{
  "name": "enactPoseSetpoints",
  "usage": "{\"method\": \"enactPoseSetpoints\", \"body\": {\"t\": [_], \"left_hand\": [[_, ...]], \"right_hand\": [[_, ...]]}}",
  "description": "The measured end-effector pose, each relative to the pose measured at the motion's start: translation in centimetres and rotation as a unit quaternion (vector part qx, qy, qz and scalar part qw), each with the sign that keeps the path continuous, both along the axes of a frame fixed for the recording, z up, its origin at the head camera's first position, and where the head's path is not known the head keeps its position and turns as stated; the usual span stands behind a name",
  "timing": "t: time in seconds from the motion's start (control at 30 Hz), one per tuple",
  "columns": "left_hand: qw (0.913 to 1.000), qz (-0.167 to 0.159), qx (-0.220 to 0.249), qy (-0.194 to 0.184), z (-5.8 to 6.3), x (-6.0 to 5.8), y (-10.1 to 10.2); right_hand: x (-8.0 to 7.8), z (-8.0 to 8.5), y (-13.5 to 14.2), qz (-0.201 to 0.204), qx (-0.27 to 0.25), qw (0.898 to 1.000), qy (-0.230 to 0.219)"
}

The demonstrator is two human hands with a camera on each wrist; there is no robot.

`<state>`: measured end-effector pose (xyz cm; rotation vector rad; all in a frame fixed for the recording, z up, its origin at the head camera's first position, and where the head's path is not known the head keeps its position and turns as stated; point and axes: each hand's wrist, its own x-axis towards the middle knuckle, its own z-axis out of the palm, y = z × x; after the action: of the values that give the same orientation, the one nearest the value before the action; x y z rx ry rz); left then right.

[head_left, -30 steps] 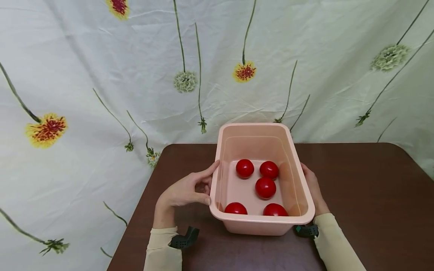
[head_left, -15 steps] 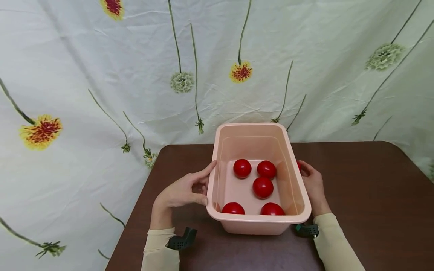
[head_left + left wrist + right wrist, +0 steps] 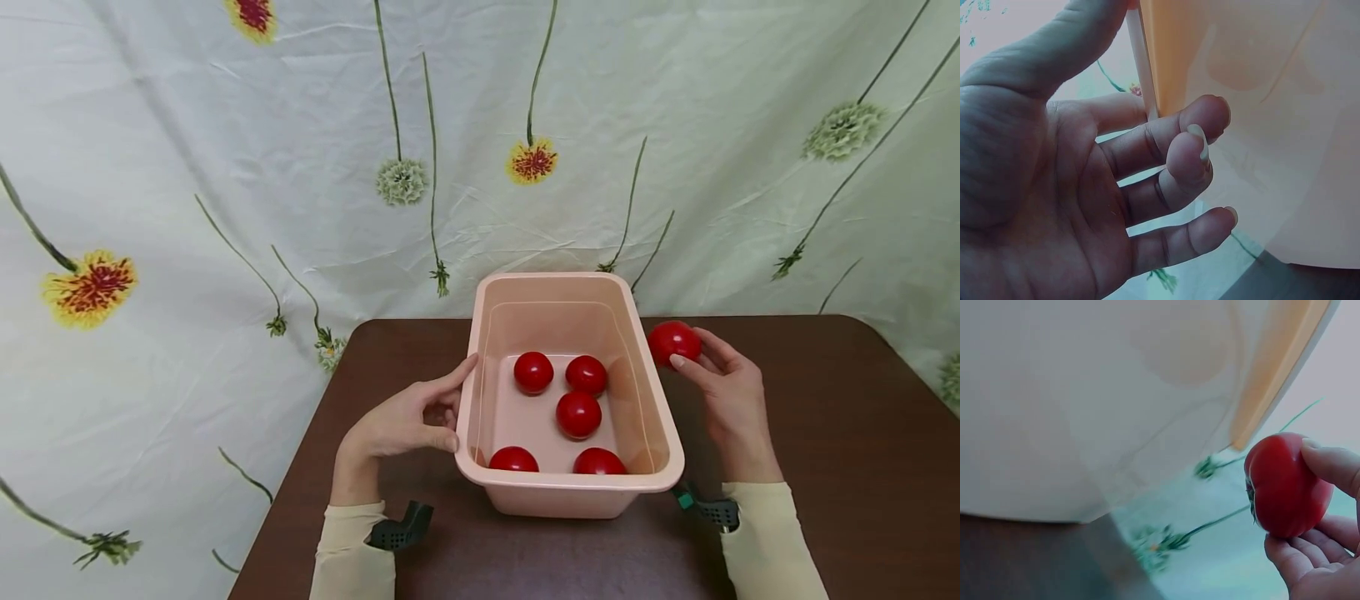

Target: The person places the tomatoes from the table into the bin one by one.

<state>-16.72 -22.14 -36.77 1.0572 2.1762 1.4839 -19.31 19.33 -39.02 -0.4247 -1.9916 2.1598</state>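
Observation:
A pink plastic tub (image 3: 585, 483) stands on the table, with several red tomatoes (image 3: 578, 415) on its floor. At its left side my left hand (image 3: 397, 423) holds the rim, thumb and forefinger against the edge. The left wrist view shows the other fingers (image 3: 1194, 231) bent beside the tub's outer wall (image 3: 1291, 175). To the right of the tub, my right hand (image 3: 731, 392) grips another tomato (image 3: 673, 343) between thumb and fingers, level with the upper part of the right rim. Green calyx tips show on this tomato (image 3: 1288, 487) in the right wrist view.
The dark brown table (image 3: 832, 450) reaches back to a pale cloth (image 3: 315, 125) printed with flowers. Each wrist carries a black strap-on camera mount (image 3: 402, 529). The tub's front wall hides the lower parts of the two nearest tomatoes.
My right hand has come out from behind the tub's right side, bringing a tomato up and to the right into sight. My left hand stays at the rim.

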Motion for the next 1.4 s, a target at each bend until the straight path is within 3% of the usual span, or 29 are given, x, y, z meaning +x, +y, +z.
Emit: {"method": "enactPoseSetpoints", "body": {"t": [0.3, 0.57, 0.7, 1.1, 1.4], "left_hand": [[0.9999, 0.005, 0.005, -0.014, 0.2, 0.0, 0.3], [0.9998, 0.007, 0.003, -0.017, 0.3, 0.0, 0.4], [0.9999, 0.005, 0.002, -0.016, 0.1, 0.0, 0.3], [0.9999, 0.008, 0.004, -0.012, 0.1, -0.1, 0.2], [0.9999, 0.004, 0.003, -0.014, 0.1, -0.1, 0.4]], "right_hand": [[2.2, 3.3, -0.6, 0.009, -0.026, 0.995, 0.093], [4.1, 4.7, -2.6, 0.086, 0.045, 0.985, 0.140], [4.6, 5.0, -3.2, 0.124, 0.053, 0.978, 0.160], [5.3, 5.7, -4.5, 0.194, 0.076, 0.970, 0.127], [5.5, 5.5, -4.8, 0.203, 0.085, 0.967, 0.127]]}}
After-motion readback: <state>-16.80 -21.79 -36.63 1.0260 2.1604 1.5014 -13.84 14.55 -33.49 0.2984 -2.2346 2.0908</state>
